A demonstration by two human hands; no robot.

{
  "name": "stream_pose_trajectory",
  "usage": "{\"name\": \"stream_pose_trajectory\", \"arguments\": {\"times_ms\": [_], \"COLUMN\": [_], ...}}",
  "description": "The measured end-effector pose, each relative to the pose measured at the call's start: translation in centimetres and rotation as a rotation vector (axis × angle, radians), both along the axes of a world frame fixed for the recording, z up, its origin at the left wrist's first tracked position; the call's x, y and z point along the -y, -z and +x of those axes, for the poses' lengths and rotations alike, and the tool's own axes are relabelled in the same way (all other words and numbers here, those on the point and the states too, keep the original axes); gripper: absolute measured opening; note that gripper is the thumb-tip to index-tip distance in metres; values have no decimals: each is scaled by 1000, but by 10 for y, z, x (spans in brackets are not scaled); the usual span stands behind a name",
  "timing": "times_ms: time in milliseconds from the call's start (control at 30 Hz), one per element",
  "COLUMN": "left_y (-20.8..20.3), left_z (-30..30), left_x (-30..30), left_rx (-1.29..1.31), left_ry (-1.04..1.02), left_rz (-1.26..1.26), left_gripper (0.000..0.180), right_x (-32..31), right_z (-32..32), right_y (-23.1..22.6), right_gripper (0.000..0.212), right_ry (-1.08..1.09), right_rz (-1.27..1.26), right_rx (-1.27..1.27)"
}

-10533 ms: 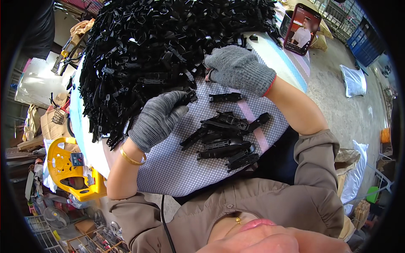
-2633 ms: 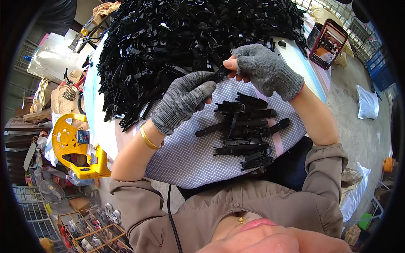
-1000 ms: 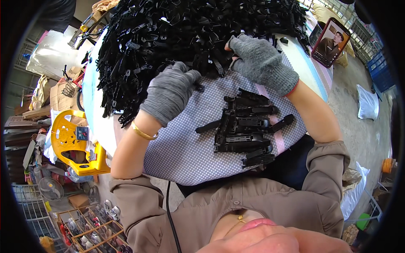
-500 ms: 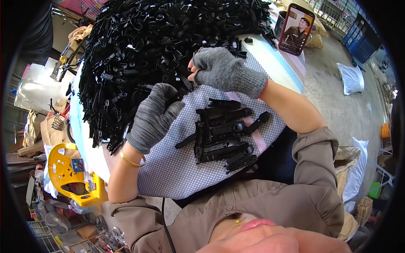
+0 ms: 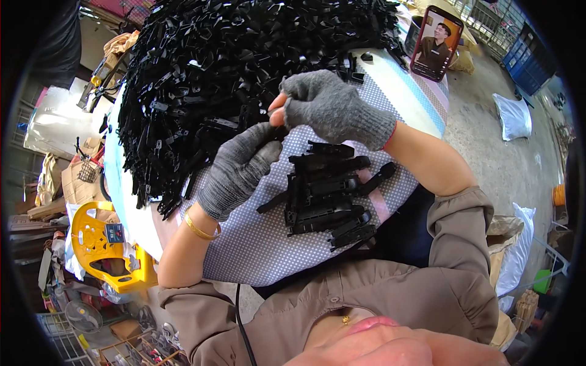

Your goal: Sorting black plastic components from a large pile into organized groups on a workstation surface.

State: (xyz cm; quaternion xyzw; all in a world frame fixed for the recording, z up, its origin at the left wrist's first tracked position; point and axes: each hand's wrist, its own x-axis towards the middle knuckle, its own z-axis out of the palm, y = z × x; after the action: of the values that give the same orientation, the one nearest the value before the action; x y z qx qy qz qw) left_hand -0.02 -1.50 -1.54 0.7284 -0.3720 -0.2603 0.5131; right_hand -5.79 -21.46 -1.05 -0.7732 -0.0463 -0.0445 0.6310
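Note:
My left hand (image 5: 239, 166), in a grey fingerless glove, is curled shut at the near edge of a big heap of black plastic pieces (image 5: 189, 79). Almost touching it, my right hand (image 5: 337, 108), gloved the same way, is closed with thumb and fingertips pinched together. Whatever lies between the fingertips is hidden or too small to name. Below the hands, several long black plastic clip-like parts (image 5: 326, 189) lie side by side in a loose stack on the dotted cloth (image 5: 241, 250).
A phone (image 5: 436, 43) playing a video stands at the table's far right. Left of the table is a yellow plastic chair (image 5: 91, 244) with a small dark box (image 5: 114, 233) on it. White sacks (image 5: 513, 116) lie on the concrete floor at right. A black cable (image 5: 242, 317) hangs before me.
My hands have come together: the left has moved right toward the right hand's fingertips. The black part seen between them earlier is now mostly hidden. The view has shifted slightly.

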Motion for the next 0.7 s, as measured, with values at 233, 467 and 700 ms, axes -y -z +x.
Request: {"name": "stream_pose_trajectory", "arguments": {"times_ms": [233, 467, 700], "left_y": [-27, -14, -11], "left_z": [-2, 8, 7], "left_x": [1, -4, -2], "left_rx": [-196, -135, -137], "left_ry": [18, 2, -56], "left_rz": [9, -21, 66], "left_gripper": [32, 31, 30], "right_x": [12, 9, -2], "right_z": [2, 4, -2], "right_y": [5, 0, -1], "right_gripper": [21, 30, 32], "right_ry": [-12, -18, 36], "right_rz": [115, -7, -31], "right_rx": [-17, -202, -139]}}
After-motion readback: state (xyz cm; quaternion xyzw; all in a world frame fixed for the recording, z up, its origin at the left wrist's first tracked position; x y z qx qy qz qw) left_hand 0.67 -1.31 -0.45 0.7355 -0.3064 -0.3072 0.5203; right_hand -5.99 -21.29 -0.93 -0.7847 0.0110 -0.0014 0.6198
